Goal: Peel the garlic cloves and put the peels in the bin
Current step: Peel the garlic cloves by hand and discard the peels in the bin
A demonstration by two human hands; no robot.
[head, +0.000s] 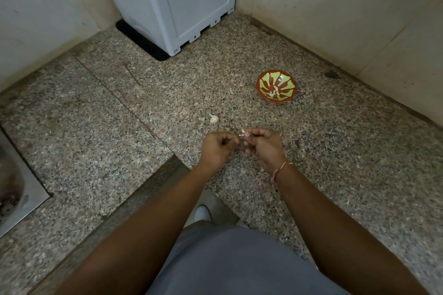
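Above the speckled granite counter (124, 151), my left hand (217, 148) and my right hand (262, 145) meet fingertip to fingertip. Between them is a small pale garlic clove (242, 133): the right hand pinches it, and the left hand's fingertips pinch at its skin. A piece of garlic bulb (214, 118) lies on the counter just beyond my hands, with a small flake of peel (202, 119) to its left. A red bowl with a green pattern (276, 86) stands further back on the right and holds a few pale cloves.
A grey plastic appliance (172, 0) on a black mat fills the back corner. Tiled walls close the counter on the left, back and right. A steel sink (14, 189) is set in at the left edge. The counter's front edge runs diagonally below my forearms.
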